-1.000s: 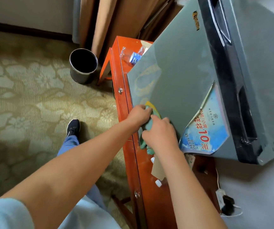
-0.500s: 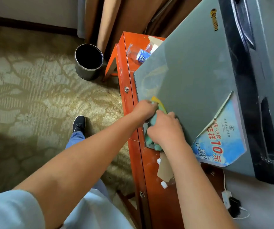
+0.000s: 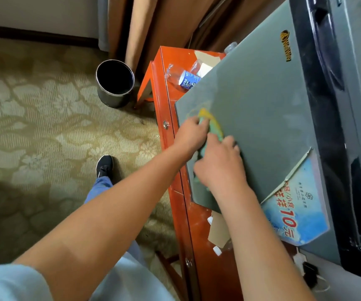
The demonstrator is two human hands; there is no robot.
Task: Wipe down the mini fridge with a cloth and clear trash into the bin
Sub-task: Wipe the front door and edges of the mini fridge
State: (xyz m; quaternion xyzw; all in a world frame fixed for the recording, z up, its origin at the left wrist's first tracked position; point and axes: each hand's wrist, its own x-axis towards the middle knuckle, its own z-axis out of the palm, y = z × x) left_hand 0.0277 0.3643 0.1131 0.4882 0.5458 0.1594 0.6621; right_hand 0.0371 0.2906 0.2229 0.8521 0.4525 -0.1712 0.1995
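Cloth (image 3: 215,129), teal with yellow edge, seemingly gripped by both hands' curled fingers (image 3: 229,141) on grey fridge door (image 3: 262,105).

A grey mini fridge (image 3: 262,109) stands on an orange counter (image 3: 205,253), a blue price sticker (image 3: 294,213) peeling from its door. A teal-and-yellow cloth (image 3: 213,127) lies against the door's lower corner. A crushed plastic bottle (image 3: 183,76), apparently trash, lies beside the fridge; a black bin (image 3: 115,83) stands upright on the carpet.
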